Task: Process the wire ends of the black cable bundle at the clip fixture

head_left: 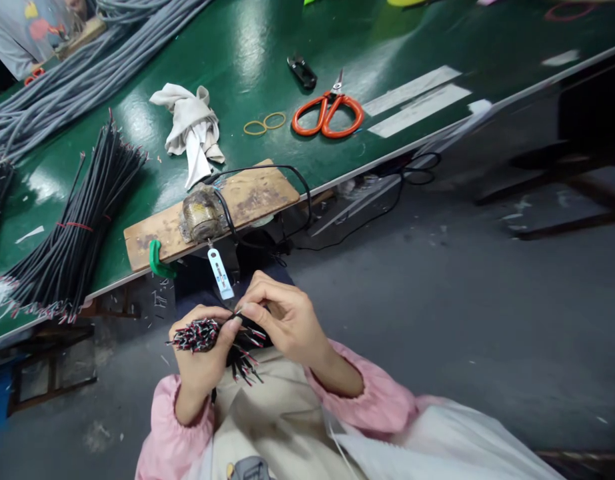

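Cables in a black-sheathed bunch with stripped red and white wire ends (pixel 197 335) fill the closed grip of a worker's left hand (pixel 202 363), off the near edge of a glossy green worktop (pixel 267 60). The right hand (pixel 287 320) brings thumb and forefinger together beside the left thumb; whether they pinch a strand cannot be told. Just beyond, a stained wooden board (pixel 257 190) bears a rounded brownish device (pixel 202 213), a pale-blue flat strip (pixel 220 273) jutting from its near side. Farther back lie a crumpled white cloth (pixel 190 127), two yellow rubber bands (pixel 264 124) and, to the right, orange-handled scissors (pixel 332 110). At left rests a red-tied bundle of black cables (pixel 82 220), nearer than long grey cables (pixel 87 80).
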{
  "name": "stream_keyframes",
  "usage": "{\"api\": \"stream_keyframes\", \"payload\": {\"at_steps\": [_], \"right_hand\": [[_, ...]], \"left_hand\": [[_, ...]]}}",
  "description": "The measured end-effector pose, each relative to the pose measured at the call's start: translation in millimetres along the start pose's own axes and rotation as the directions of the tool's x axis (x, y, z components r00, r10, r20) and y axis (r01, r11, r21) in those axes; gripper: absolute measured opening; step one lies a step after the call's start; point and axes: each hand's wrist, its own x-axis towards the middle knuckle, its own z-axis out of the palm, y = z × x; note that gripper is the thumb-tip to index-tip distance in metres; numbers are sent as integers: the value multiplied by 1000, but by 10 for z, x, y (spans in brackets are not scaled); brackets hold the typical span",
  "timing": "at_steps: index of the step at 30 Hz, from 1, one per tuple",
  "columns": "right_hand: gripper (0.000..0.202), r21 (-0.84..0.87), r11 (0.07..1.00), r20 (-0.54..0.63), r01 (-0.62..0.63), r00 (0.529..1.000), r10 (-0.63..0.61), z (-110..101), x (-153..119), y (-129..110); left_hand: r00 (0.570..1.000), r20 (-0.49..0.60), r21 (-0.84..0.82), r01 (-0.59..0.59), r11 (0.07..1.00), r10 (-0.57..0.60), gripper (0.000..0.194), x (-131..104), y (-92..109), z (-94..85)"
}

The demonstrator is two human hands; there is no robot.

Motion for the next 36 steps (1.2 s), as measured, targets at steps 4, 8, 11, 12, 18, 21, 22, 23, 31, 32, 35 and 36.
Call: {"api": "stream_keyframes", "payload": {"at_steps": [4,8,11,12,18,21,22,23,31,32,35,36], "right_hand": [[22,-4,996,-23,94,995,-94,7,-20,29],[18,0,995,-11,102,995,-102,-18,2,72],[18,-19,993,6,119,993,-119,-34,30,87],[17,-31,990,12,137,991,-137,-38,37,85],[13,-153,953,52,263,965,-258,-69,31,8],[15,-203,951,58,232,973,-225,-48,20,-23],[15,-204,955,51,213,977,-207,-31,17,-20],[16,-193,962,38,194,981,-191,-8,14,-9],[14,-162,914,-186,372,898,-399,131,-32,162],[16,-174,904,-203,390,884,-420,125,-37,157],[12,-149,935,-249,320,903,-349,88,-43,105],[9,-133,954,-246,268,924,-294,74,-41,83]], "left_hand": [[998,53,-101,47,994,-42,10,-37,-49,-35],[994,102,-77,53,996,-45,13,-47,-62,-72],[993,113,-42,46,998,-41,15,-33,-35,-75],[994,105,-35,38,999,-34,14,-26,-22,-72],[997,71,-29,22,999,-20,8,1,23,-61],[997,74,-15,28,1000,-27,9,-3,25,-61],[997,76,-9,32,999,-31,10,-7,22,-59],[996,80,-8,37,999,-37,12,-14,19,-58],[992,68,-84,110,990,-104,18,-57,-9,-30],[993,53,-80,107,991,-103,17,-56,-6,-28],[995,34,-70,99,993,-96,14,-49,5,-30],[996,36,-65,88,994,-86,13,-46,9,-32]]}}
